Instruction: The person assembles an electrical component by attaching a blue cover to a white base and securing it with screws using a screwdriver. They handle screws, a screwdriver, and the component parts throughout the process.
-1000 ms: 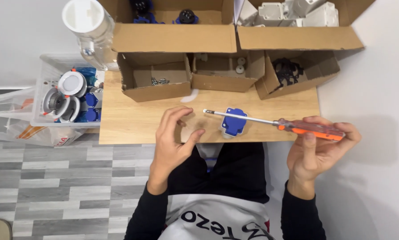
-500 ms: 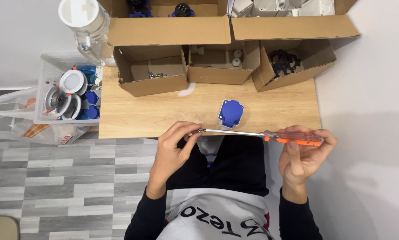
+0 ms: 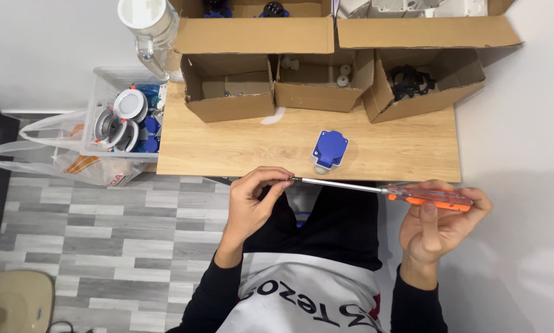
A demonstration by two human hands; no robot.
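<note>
Orange-handled, the screwdriver [image 3: 382, 190] lay level just off the near edge of the wooden table [image 3: 388, 151]. The right hand [image 3: 440, 225] was closed around its handle, and the left hand [image 3: 255, 200] pinched the metal tip between thumb and fingers. A blue socket [image 3: 330, 150] sat on the table just beyond the shaft, touched by neither hand. Behind it stood three open cardboard boxes: the left box [image 3: 227, 95] showed a few small metal bits, the middle box [image 3: 317, 80] held small white round parts, the right box [image 3: 422, 83] black ring-shaped parts. A clear plastic bin [image 3: 101, 132] beside the table held round white and blue fittings.
</note>
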